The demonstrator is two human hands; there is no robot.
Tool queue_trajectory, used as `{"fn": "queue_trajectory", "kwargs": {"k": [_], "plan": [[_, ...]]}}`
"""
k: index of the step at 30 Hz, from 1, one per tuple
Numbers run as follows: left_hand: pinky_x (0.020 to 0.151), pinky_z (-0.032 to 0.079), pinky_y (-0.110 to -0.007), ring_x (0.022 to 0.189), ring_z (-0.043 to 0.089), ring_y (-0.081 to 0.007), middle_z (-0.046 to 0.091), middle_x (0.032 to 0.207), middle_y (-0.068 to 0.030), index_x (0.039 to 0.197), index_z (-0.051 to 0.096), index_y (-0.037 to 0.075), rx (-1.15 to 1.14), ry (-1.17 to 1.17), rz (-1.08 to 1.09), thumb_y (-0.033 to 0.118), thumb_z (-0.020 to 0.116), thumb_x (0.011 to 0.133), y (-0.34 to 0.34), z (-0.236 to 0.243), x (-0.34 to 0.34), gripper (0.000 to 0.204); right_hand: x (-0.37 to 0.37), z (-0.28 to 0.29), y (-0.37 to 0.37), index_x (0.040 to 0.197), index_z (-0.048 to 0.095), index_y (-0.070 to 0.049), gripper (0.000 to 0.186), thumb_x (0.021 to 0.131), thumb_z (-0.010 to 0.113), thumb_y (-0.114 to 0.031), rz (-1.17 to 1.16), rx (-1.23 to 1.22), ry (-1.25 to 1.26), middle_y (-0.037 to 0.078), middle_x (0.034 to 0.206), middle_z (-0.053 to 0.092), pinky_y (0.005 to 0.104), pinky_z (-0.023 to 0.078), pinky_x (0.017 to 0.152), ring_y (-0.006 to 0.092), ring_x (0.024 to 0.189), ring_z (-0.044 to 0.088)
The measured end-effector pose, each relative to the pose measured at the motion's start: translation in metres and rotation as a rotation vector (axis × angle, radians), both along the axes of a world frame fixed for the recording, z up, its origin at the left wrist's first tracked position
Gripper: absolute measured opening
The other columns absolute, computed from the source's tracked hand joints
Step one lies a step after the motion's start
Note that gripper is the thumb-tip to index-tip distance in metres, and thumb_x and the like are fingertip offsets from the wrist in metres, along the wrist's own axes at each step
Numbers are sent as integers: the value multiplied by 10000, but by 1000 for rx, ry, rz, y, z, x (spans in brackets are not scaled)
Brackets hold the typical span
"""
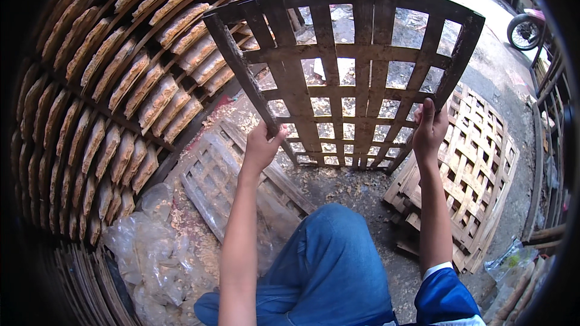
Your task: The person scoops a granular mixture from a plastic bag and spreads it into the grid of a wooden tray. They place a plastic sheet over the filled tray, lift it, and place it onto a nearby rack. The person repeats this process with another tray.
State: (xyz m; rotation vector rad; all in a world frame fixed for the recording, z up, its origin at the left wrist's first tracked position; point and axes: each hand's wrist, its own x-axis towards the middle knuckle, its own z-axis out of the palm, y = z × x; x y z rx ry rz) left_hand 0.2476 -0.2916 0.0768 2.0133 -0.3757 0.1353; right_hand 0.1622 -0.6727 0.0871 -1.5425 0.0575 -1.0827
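Both hands hold up a dark wooden lattice rack, tilted upright in front of me, with nothing lying on its slats. My left hand is closed around the lower part of its left side rail. On the opposite rail, my right hand grips with the thumb pointing up. Below my left forearm, another lattice rack lies on the ground, partly under clear plastic sheeting. A stack of paler woven lattice racks sits on the ground beside my right forearm.
At left, a tall slatted stand bears rows of thick, pale brown slabs. Crumpled clear plastic lies at its foot. Pale crumbs litter the ground. A pink motorbike stands far right; a slatted fence lines the right edge.
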Motion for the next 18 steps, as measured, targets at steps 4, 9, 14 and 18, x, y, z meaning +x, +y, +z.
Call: {"fn": "queue_trajectory", "kwargs": {"k": [4,9,14,18], "plan": [[744,540,-328,782,696,-155,730,852,-77,1065,690,25,90,-60,86,259,779,903,-13,-13,-4,298,-1,1,4,1073,585,-42,374,1069,574,-416,-47,0,-4,-22,748,531,242,413,577,59,650,499],[706,528,-322,728,669,-132,717,824,-39,1071,690,51,196,-34,258,257,759,914,-25,-16,-8,269,1,2,4,1099,582,-36,386,1068,575,-420,-66,-14,-6,-24,729,529,238,410,564,56,632,496],[776,574,-365,837,718,-223,721,922,-136,1132,650,8,72,-65,85,191,726,923,-20,-23,-12,288,4,5,7,1098,587,-31,393,1070,567,-422,-130,-28,50,-3,732,554,251,425,572,72,641,528],[829,594,-401,932,721,-313,699,1005,-196,1123,597,-26,97,-92,14,159,682,942,-5,-36,-19,273,5,8,5,1098,579,-31,388,1076,554,-418,-179,-97,60,1,740,547,263,434,583,84,640,525]]}}
